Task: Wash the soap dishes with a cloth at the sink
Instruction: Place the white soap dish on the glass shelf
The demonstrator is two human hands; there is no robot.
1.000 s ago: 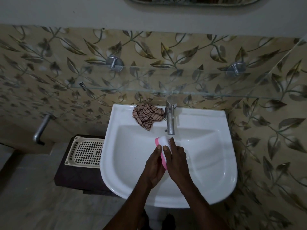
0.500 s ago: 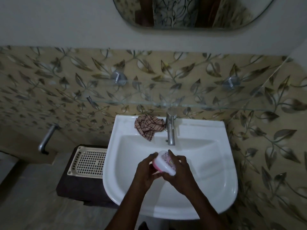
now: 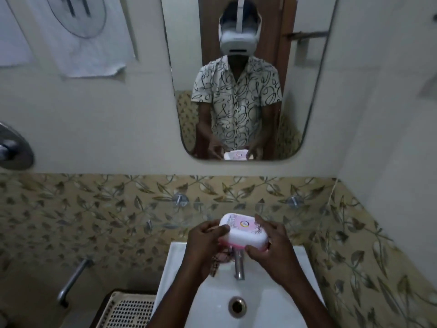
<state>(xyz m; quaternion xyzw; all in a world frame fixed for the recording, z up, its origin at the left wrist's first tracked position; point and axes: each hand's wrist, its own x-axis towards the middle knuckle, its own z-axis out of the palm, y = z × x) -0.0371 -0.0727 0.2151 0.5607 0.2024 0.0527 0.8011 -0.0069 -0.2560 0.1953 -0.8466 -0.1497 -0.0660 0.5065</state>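
A white and pink soap dish [image 3: 243, 233] with a printed lid is held up above the back of the white sink [image 3: 179, 275], at the level of the glass shelf [image 3: 151, 223]. My left hand [image 3: 203, 242] grips its left end, thumb on the lid. My right hand [image 3: 269, 245] grips its right end, fingers curled round the far and near edges. The checked cloth [image 3: 216, 265] lies on the sink's back rim, mostly hidden behind my left hand. The steel tap [image 3: 238, 263] stands right below the dish.
A mirror [image 3: 307, 102] on the wall reflects a person with a headset. A cream slotted tray [image 3: 132, 311] sits on a dark stand left of the sink. The drain [image 3: 237, 307] shows in the basin. A metal pipe [image 3: 73, 280] sticks out of the left wall.
Both hands have lifted the soap dish from down in the basin up to shelf level and turned it lid-up. The view has tilted upward, so the mirror now shows.
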